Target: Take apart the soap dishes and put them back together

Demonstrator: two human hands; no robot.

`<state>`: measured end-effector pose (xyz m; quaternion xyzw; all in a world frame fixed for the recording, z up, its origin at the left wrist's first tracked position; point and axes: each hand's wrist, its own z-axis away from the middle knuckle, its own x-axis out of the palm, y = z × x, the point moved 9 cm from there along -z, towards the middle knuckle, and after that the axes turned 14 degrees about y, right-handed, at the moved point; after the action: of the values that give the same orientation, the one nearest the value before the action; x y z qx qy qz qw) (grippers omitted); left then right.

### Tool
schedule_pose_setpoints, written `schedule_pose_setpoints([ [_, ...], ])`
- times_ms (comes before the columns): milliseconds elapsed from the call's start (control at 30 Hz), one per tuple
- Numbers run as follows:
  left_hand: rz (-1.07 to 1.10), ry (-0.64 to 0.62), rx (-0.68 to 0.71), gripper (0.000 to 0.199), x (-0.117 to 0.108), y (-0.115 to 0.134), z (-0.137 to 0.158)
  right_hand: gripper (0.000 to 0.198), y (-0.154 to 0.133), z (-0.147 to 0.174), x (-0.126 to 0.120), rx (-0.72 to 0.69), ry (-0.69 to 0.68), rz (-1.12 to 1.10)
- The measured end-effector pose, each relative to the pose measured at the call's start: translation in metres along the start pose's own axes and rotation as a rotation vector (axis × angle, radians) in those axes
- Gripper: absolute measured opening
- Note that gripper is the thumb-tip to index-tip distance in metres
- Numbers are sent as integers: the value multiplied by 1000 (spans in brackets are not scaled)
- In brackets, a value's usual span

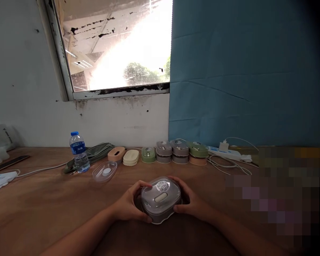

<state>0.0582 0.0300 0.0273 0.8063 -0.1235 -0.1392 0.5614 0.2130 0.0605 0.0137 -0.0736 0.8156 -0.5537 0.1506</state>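
A grey oval lidded box [156,208] rests at the near middle of the table, under a clear cover with a round patterned sticker on top. Through the cover a pale oblong piece shows in the box's top. My left hand [132,204] wraps its left side, with the thumb at the near edge and a finger on the cover. On the other side, my right hand [189,201] holds the box with its thumb at the near right edge. Behind it to the left lies a loose clear lid [112,170] with a white disc.
Along the back stand green, grey and orange boxes [180,151], some stacked, with cream oval pieces [131,157] and an orange box [116,154]. A water bottle [79,153] stands left by a green bag [98,152]. Cables and a power strip [224,153] lie right; a phone [9,163] lies far left.
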Motion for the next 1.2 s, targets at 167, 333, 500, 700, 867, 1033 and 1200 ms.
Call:
schedule_pose_setpoints([
  [167,-101,-14,-8,76,0,0,0,87,-3,1,1,16,0,48],
  [333,-109,-44,-4,74,3,3,1,87,-4,2,2,22,1,60],
  [500,-99,-31,18,69,1,5,0,87,-1,2,3,46,-10,72],
  [700,-147,20,51,65,-5,8,-3,91,0,1,2,44,6,50],
  [867,-101,138,-40,50,-17,0,-7,98,3,1,2,75,11,84],
  [1033,-53,372,-130,38,-46,-15,-12,97,4,2,2,81,8,122],
  [1200,-185,545,-157,48,-76,-20,-14,96,2,2,3,80,3,134],
])
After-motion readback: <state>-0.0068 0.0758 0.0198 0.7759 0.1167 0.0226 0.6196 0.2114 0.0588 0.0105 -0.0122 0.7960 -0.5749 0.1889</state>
